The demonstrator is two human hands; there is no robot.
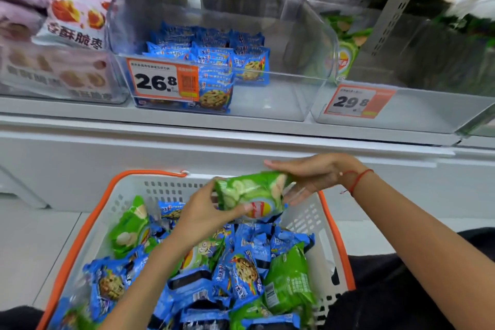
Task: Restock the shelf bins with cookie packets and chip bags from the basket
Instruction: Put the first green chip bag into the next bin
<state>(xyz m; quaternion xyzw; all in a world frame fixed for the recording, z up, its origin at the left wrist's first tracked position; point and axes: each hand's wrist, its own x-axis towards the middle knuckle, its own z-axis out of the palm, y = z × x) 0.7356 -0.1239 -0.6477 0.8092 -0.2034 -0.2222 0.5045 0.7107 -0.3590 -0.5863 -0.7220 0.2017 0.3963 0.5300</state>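
Head view. A green crinkled foil chip bag (251, 194) is held above the white perforated plastic basket with orange rim (80, 236), its long axis running left to right. It is gripped by the left hand (206, 213), thumb on its front; the right hand (308, 177), fingers extended, touches its right end. Blue cookie packets (245, 273) and four more green bags lie in the basket; the clear middle shelf bin (316, 43) holds blue packets too blurred to be counted.

White plastic basket with orange rim (171, 187): near end cut off by bottom edge, floor buried under packets. Small print on orange-and-white 26.8 price tag (163, 83) unreadable; tag hides blue cookie packets behind it. Green chip bags behind the clear right bin (348, 43) smeared by blur. Pink snack bags (67, 8) clipped at left edge.
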